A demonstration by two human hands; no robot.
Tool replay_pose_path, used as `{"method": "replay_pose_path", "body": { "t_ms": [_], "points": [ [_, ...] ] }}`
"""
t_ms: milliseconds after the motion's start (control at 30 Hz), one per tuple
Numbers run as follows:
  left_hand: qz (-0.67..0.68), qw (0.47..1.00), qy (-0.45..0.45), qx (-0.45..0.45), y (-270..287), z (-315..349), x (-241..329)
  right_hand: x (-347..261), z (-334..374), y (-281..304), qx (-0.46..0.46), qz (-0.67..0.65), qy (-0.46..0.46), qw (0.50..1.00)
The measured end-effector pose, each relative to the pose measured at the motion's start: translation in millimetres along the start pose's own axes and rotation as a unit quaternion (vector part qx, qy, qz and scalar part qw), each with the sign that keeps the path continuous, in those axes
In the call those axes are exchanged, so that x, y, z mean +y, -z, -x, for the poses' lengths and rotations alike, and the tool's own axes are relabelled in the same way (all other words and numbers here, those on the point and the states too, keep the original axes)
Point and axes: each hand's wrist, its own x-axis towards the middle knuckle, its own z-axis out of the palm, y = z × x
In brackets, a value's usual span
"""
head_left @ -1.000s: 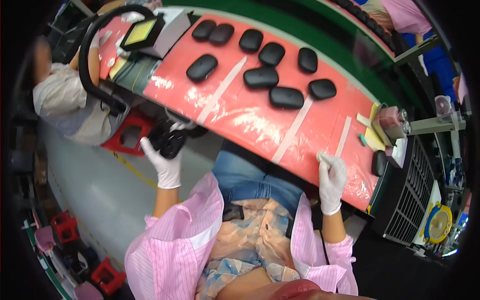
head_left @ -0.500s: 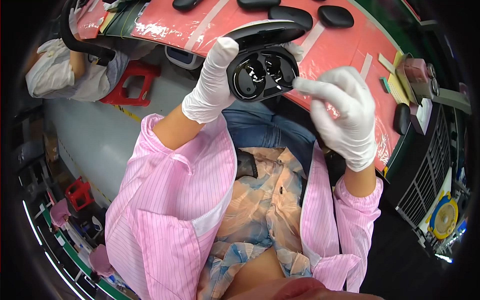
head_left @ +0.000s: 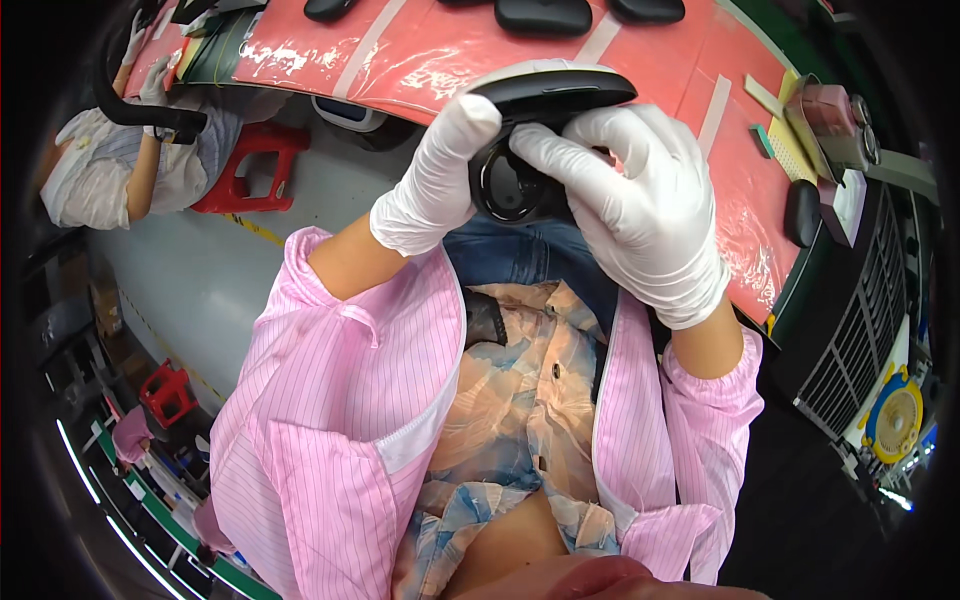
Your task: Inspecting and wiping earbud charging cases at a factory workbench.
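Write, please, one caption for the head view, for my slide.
Gloved left hand holds an open black case while the gloved right hand reaches under its raised lid.

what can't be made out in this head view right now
In the head view:
- Right half of the case: covered by the right hand.
- Whether the right hand pinches anything: hidden by its own fingers.
- Most of the left hand's fingers: behind the case.
- Oblong black items: cut off by the top edge.

Obstacle beyond right hand (head_left: 645, 205): raised lid (head_left: 555, 92)
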Motion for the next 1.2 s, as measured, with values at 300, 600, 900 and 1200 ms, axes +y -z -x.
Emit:
{"method": "replay_pose_path", "body": {
  "t_ms": [300, 600, 900, 1200],
  "points": [
    [0.038, 0.999, -0.014, -0.014, -1, -9, -12, 4, 15, 5, -0.025, -0.094, -0.002, 0.995],
    [0.053, 0.998, 0.011, -0.036, 2, -11, -16, 9, 30, 8, 0.025, -0.082, -0.035, 0.996],
    [0.041, 0.996, 0.062, -0.051, -6, 0, -19, 12, 43, 4, 0.030, 0.015, -0.050, 0.998],
    [0.084, 0.992, -0.006, -0.093, -4, -16, -28, 26, 91, 20, 0.069, -0.222, -0.265, 0.936]
  ]
}}
